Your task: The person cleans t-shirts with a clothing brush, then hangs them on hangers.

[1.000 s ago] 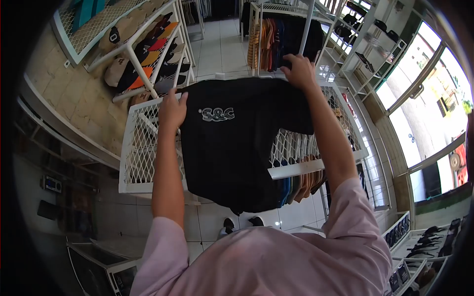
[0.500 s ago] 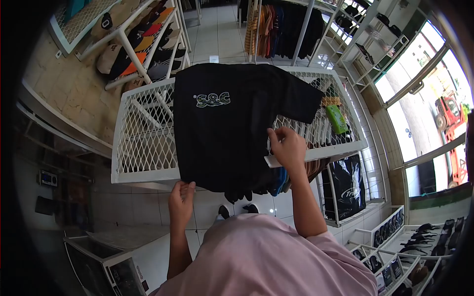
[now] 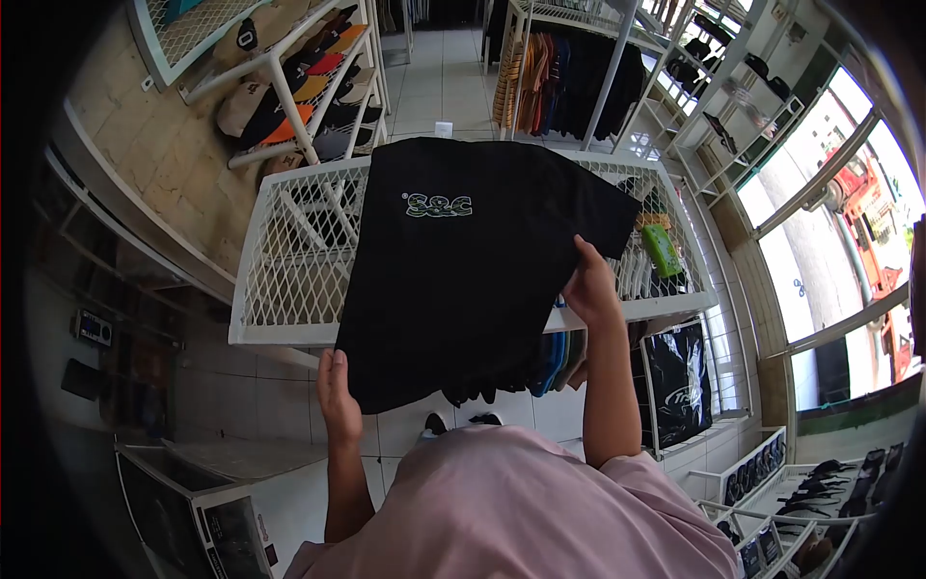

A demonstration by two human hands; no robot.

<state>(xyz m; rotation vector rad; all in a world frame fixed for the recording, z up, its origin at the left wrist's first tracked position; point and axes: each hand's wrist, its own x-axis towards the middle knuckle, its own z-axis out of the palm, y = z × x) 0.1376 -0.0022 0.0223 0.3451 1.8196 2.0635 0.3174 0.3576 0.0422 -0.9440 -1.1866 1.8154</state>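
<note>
A black T-shirt (image 3: 453,280) lies spread over a white wire-mesh rack top (image 3: 289,261), with a patterned logo on its chest and its lower end hanging past the front edge. My left hand (image 3: 340,394) is closed on the shirt's lower left hem corner, the thumb showing and the fingers partly behind the cloth. My right hand (image 3: 591,289) grips the shirt's right side just below the sleeve, with some fingers hidden beneath it. The shirt's left sleeve side is folded out of sight.
A green packet (image 3: 660,251) rests on the mesh at the right. Clothes (image 3: 555,362) hang under the rack. Caps (image 3: 280,125) fill a shelf at back left. More shirts (image 3: 579,82) hang behind. A black bag (image 3: 678,381) stands at lower right.
My right hand has taken hold of the shirt's side and moved slightly right. My left hand has drawn the hem corner down and left, so the lower part now spreads wider and slants.
</note>
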